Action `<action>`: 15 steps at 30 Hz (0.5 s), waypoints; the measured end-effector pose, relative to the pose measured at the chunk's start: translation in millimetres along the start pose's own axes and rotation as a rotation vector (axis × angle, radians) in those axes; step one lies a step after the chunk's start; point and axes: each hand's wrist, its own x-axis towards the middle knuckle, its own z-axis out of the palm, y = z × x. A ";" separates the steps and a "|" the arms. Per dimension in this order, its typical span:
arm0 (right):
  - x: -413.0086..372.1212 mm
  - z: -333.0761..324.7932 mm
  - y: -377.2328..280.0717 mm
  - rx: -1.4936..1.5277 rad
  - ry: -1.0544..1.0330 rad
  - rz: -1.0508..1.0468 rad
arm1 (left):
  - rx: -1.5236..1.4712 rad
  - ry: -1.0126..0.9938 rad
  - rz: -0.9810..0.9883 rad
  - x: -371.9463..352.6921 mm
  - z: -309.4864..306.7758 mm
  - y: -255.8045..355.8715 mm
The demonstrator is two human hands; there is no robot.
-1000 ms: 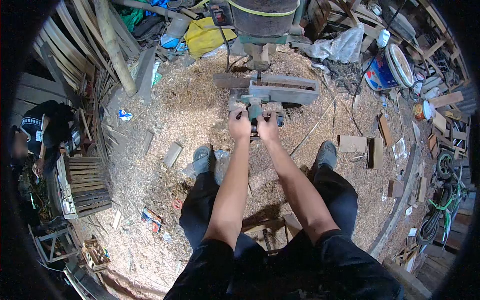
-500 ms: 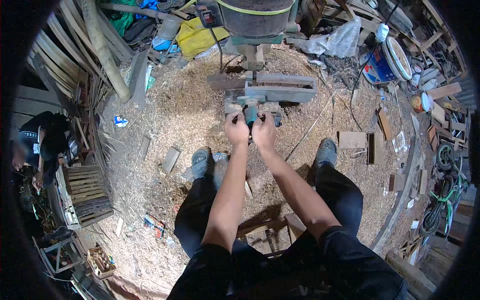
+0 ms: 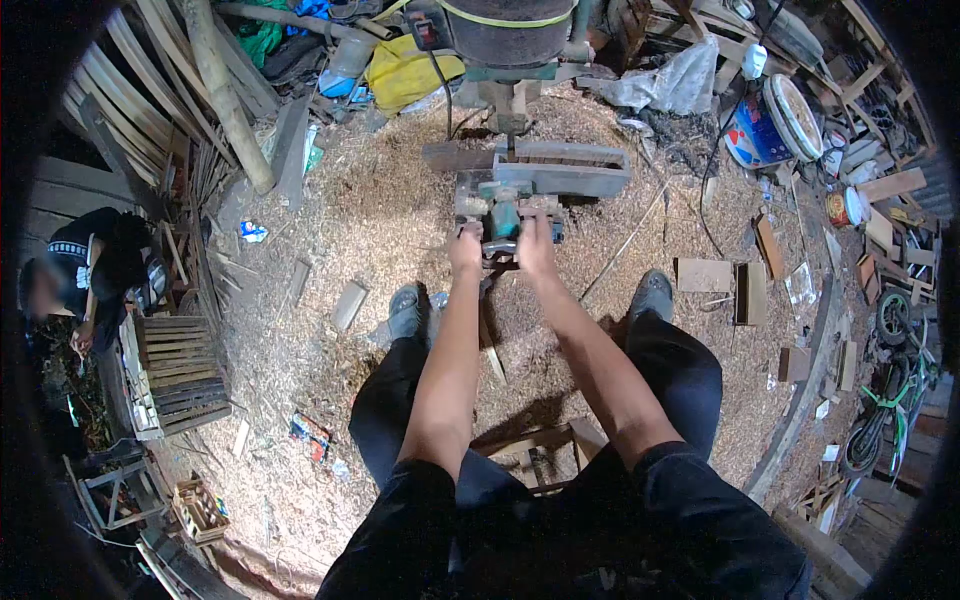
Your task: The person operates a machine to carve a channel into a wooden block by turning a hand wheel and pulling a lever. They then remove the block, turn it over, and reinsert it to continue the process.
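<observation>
I gripped the green power tool (image 3: 500, 222) with both hands, my left hand (image 3: 466, 250) closed on its left side and my right hand (image 3: 535, 245) on its right. It sat on the sawdust-strewn floor (image 3: 350, 220) against a grey wooden frame (image 3: 565, 172), while another person (image 3: 90, 265) crouched far left.

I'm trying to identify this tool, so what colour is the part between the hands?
Teal green, on the tool; the head view shows it best.
</observation>
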 end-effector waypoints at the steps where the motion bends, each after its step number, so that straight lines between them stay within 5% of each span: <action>1: -4.8 -6.2 5.1 0.062 -0.001 0.081 | 0.116 0.016 0.053 -11.9 -3.5 6.4; 2: -11.8 -12.7 10.2 0.123 -0.005 0.164 | 0.232 0.034 0.105 -27.8 -10.8 10.9; 3: -24.8 -9.3 45.5 -0.122 0.119 -0.036 | 0.348 0.055 0.163 -41.4 -18.3 18.0; 8: -82.8 -38.4 102.7 -0.390 -0.057 0.231 | 0.481 -0.044 0.263 -50.9 -49.9 -26.1; 11: -72.0 -44.2 67.6 -0.483 -0.102 0.200 | 0.620 -0.211 0.295 -81.5 -63.6 4.8; 15: -16.5 -46.8 -5.4 -0.080 -0.045 -0.067 | 0.480 -0.269 0.410 -98.0 -55.7 68.7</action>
